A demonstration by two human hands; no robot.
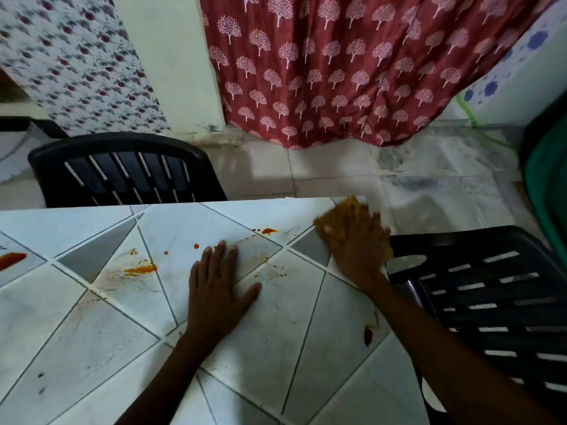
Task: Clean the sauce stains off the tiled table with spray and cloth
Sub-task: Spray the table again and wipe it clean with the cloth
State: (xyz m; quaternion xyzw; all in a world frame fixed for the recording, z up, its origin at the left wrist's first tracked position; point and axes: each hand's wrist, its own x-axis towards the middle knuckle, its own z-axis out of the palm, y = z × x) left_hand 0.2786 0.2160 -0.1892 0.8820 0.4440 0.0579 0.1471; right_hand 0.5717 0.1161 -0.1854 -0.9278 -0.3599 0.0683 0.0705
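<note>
Several orange sauce stains (139, 269), right grip (356, 243) splayed flat on yellow cloth (340, 210), left grip (216, 289) splayed on table (92, 332)

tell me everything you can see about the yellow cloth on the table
The mustard-yellow cloth looks like soft, crumpled fabric, slightly blurred. It lies bunched at the far right corner of the white tiled table, pressed down by the right hand, whose spread fingers cover its middle. Its edges show beyond the fingertips and past the hand's right side, at the table's edge.
</note>
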